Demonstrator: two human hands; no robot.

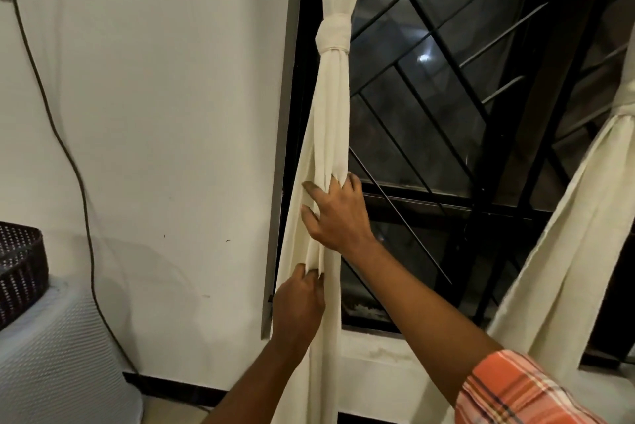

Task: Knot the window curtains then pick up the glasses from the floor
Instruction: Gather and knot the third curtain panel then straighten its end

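head view: the left curtain (330, 107), cream cloth, hangs at the left edge of the window (429, 135) and is already tied in a knot (333, 35) high up, its folds fanning out below it. both hands are on the loose part under the knot. the right hand (338, 214) is the upper one - its fingers (309, 188) are spread and fairly straight, laid flat on the folds, with one edge of cloth lying between thumb and forefinger. the left hand (297, 307) is just below it, fingers curled, pinching a few folds together. an orange plaid sleeve (522, 389) shows on the right arm at the lower right. the right curtain (567, 217) hangs well apart at the right edge, also gathered - its tie is half cut off by the picture's border. between the two curtains stand black bars (405, 107) over dark glass. left of the window is a white wall (154, 114) with a dark cable (68, 149) running down it, and at the far left a dark woven basket (20, 269) sits on something white with a dimpled surface (51, 355).
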